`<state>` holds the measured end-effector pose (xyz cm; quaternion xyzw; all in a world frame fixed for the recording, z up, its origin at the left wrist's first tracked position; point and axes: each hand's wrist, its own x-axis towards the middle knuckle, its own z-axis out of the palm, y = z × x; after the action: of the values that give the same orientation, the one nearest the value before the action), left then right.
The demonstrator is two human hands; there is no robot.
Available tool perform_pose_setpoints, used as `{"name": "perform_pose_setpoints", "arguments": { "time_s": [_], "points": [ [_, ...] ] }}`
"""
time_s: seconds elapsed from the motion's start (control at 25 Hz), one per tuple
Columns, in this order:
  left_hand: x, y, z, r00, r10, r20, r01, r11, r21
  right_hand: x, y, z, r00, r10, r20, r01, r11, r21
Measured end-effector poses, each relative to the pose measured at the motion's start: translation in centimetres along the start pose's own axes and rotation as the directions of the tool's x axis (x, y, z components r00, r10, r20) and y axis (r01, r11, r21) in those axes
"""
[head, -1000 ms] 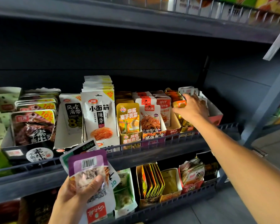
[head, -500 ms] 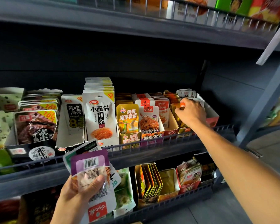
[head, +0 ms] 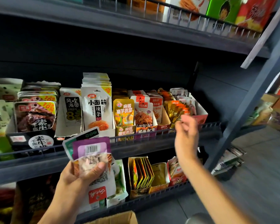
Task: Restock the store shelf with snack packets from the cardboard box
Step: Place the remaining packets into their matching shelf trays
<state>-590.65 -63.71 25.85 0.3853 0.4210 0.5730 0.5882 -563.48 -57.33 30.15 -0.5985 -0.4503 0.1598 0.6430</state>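
The person is standing before a dark metal store shelf (head: 136,147), both bare arms raised. The left hand (head: 81,177) is gripping a fanned stack of snack packets (head: 94,160), thumb pressed across the topmost one, a purple-topped packet with a barcode label; the stack is hanging in front of the shelf's wire front rail, near the middle of the scene. The right hand (head: 187,130) is hovering just in front of the rail at the right end of the middle tier, fingers loosely curled and holding nothing; it is motion-blurred, so the exact finger pose is hard to judge. Just beyond it, gold and orange packets (head: 176,110) are standing upright in an open display carton (head: 200,113). Farther left along the same tier, white noodle-snack packets (head: 97,110), yellow packets (head: 123,113) and dark packets (head: 35,117) are standing in rows. A corner of the cardboard box (head: 120,218) is showing at the near bottom edge, below the left hand. More packets are filling the lower tier (head: 152,196).
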Motion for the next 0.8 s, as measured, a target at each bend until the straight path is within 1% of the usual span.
{"name": "perform_pose_setpoints", "arguments": {
  "time_s": [0.04,0.08,0.12,0.16,0.2,0.24,0.32,0.4,0.44,0.52,0.6,0.68,0.72,0.76,0.8],
  "points": [
    [-0.1,-0.1,0.2,1.0,-0.005,0.007,0.005,1.0,-0.008,-3.0,-0.8,1.2,0.981,0.038,0.191,-0.049,0.997,0.052],
    [-0.2,-0.2,0.3,1.0,-0.008,-0.003,0.008,1.0,-0.007,-5.9,-1.6,2.5,0.904,0.096,0.417,-0.138,0.988,0.07],
    [-0.3,-0.2,0.4,1.0,0.002,-0.022,-0.002,1.0,-0.005,-8.4,-2.6,3.7,0.776,0.148,0.613,-0.239,0.968,0.069],
    [-0.4,-0.1,0.5,0.999,0.018,-0.046,-0.018,1.0,-0.003,-10.5,-3.3,4.8,0.647,0.183,0.741,-0.35,0.934,0.075],
    [-0.5,0.2,0.4,0.997,0.03,-0.07,-0.03,1.0,0.004,-12.0,-3.8,5.8,0.56,0.2,0.804,-0.456,0.885,0.098],
    [-0.5,0.4,0.3,0.996,0.033,-0.079,-0.033,0.999,0.012,-12.8,-4.0,6.3,0.528,0.205,0.824,-0.527,0.84,0.129],
    [-0.5,0.6,-0.4,0.995,0.037,-0.087,-0.036,0.999,0.023,-13.0,-4.1,7.0,0.526,0.176,0.832,-0.558,0.81,0.182],
    [-0.6,1.1,-1.1,0.996,0.039,-0.082,-0.036,0.999,0.037,-13.3,-3.6,7.5,0.512,0.156,0.845,-0.546,0.818,0.18],
    [-0.6,1.2,-1.4,0.997,0.029,-0.07,-0.025,0.999,0.044,-13.3,-3.3,7.8,0.522,0.172,0.836,-0.533,0.83,0.162],
    [-0.7,1.5,-1.9,0.999,-0.024,-0.045,0.026,0.999,0.047,-13.4,-3.1,8.6,0.577,0.219,0.787,-0.518,0.843,0.145],
    [-0.7,1.8,-2.3,0.997,-0.06,-0.044,0.062,0.997,0.044,-13.1,-2.9,8.8,0.603,0.267,0.752,-0.547,0.824,0.147],
    [-0.7,2.0,-2.3,0.998,-0.041,-0.046,0.044,0.997,0.068,-12.7,-3.0,8.6,0.567,0.273,0.777,-0.57,0.812,0.13],
    [-0.8,2.1,-2.1,0.999,-0.014,-0.044,0.019,0.994,0.103,-12.6,-3.1,8.3,0.54,0.257,0.802,-0.552,0.827,0.107],
    [-1.0,2.1,-2.0,0.999,0.015,-0.047,-0.009,0.991,0.133,-12.6,-3.2,7.9,0.529,0.243,0.813,-0.502,0.862,0.069],
    [-1.0,2.1,-1.9,0.998,0.041,-0.056,-0.032,0.989,0.148,-12.6,-3.2,7.7,0.538,0.228,0.811,-0.403,0.915,0.01]
  ]
}}
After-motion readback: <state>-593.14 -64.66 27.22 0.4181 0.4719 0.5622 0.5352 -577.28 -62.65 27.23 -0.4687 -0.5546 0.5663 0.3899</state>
